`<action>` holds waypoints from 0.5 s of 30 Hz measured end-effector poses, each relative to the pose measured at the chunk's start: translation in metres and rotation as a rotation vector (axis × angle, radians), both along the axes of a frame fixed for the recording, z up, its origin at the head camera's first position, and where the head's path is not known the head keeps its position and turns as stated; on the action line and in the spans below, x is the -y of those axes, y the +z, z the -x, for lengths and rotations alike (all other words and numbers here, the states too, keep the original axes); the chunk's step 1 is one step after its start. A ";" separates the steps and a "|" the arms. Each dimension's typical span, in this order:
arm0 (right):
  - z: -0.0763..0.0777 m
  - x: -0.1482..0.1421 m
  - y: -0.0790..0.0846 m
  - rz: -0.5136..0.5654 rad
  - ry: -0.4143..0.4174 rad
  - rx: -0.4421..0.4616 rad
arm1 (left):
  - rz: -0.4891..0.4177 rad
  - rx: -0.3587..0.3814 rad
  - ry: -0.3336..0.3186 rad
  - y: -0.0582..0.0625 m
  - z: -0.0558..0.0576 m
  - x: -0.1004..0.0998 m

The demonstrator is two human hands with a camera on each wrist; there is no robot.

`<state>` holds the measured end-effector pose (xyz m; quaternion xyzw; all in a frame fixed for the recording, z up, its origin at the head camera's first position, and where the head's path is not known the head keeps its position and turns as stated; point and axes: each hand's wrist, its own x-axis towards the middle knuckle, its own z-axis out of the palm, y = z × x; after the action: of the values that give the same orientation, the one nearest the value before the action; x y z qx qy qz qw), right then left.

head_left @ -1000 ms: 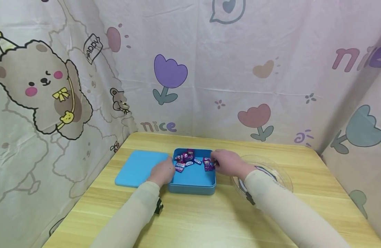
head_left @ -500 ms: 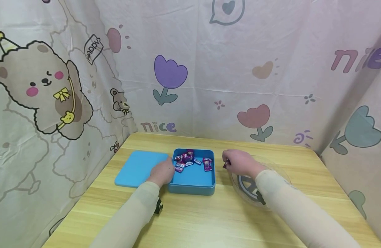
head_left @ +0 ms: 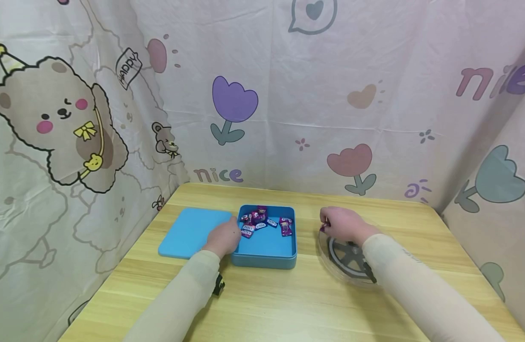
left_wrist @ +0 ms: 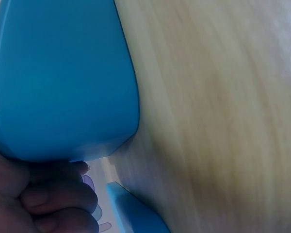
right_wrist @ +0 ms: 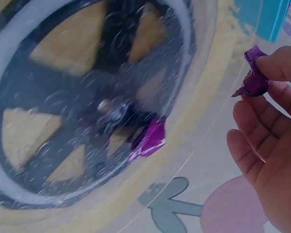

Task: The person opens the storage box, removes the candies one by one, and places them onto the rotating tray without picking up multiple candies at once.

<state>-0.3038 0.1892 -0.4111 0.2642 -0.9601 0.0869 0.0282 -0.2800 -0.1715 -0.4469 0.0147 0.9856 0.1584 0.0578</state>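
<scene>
A cartoon-printed curtain (head_left: 271, 95) is hanging behind a wood-grain counter (head_left: 254, 308). On the counter's right side, a clear round dish (head_left: 335, 272) is sitting, with a dark spoked wheel (right_wrist: 34, 87) showing through it. A blue box (head_left: 264, 262) is standing open in the middle, and a blue lid (head_left: 185, 232) is lying flat to its left. The left hand (head_left: 224, 236) is holding the box's left wall, its grip curling against the outside near the rim. The right hand (head_left: 343, 224) is hovering by the dish's far-left edge, its grip pinching a purple-wrapped candy (right_wrist: 256, 81). More candies (head_left: 255, 218) are clustering in the box's far-left part, others are lying by its right wall, and a single candy (right_wrist: 153, 140) is showing within the dish's rim.
</scene>
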 end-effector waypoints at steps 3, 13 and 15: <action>0.001 -0.007 -0.002 0.008 -0.003 0.008 | 0.001 0.003 0.005 0.000 0.001 0.000; 0.005 -0.019 -0.008 -0.015 -0.057 0.086 | -0.012 0.002 0.001 0.002 0.000 -0.001; 0.005 -0.020 -0.010 -0.021 -0.061 0.093 | -0.013 0.005 0.003 0.002 0.000 -0.001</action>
<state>-0.3091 0.2087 -0.4211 0.2306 -0.9689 0.0883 -0.0164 -0.2798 -0.1705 -0.4454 0.0130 0.9844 0.1651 0.0601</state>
